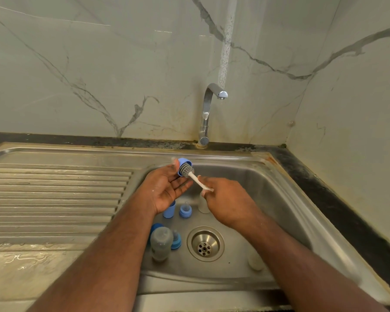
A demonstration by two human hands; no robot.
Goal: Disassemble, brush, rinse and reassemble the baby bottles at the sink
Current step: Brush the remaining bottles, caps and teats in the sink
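Risk I see: left hand (pixel 167 188) loosely pinches blue collar (pixel 182 165); right hand (pixel 225 203), gripping brush (pixel 190 173), could knock it loose.

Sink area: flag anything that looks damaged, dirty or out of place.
The wall behind the tap carries brown stains, and the dark counter edge there looks chipped and flaking. A bottle lies on its side in the sink among loose blue parts, as expected mid-wash.

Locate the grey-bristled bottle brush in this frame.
In the head view, the grey-bristled bottle brush is above the steel sink basin, below the chrome tap. Its head sits in the blue ring in the left hand; the right hand grips its white handle.
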